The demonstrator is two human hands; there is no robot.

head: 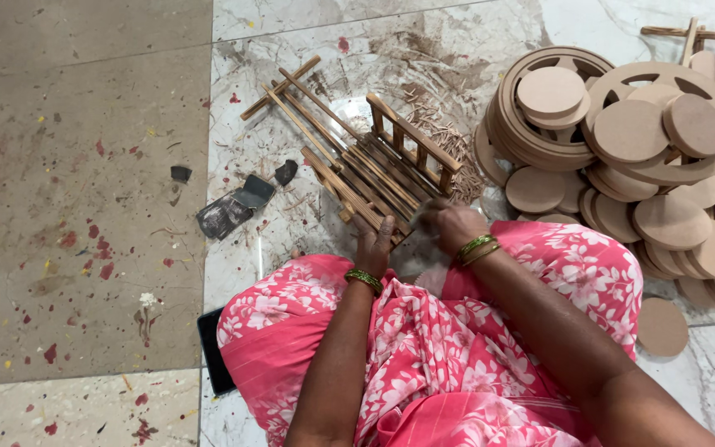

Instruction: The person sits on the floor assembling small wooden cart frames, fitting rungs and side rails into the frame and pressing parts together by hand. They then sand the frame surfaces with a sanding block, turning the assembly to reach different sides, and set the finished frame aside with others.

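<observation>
- The little wooden slatted cart frame (374, 170) lies on the marble floor (308, 232) just ahead of both hands, long axis diagonal, poles pointing up-left.
- Left hand (372, 244) is half open, fingertips pressing its near edge.
- Right hand (450, 223) is curled shut at the near corner; can't tell around what.
- Round wooden discs (672, 219) are piled right of the right hand.

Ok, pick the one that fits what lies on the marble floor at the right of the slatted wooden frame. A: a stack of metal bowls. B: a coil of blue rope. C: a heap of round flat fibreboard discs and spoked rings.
C: a heap of round flat fibreboard discs and spoked rings lies right of the slatted wooden frame, which both hands touch.
</observation>
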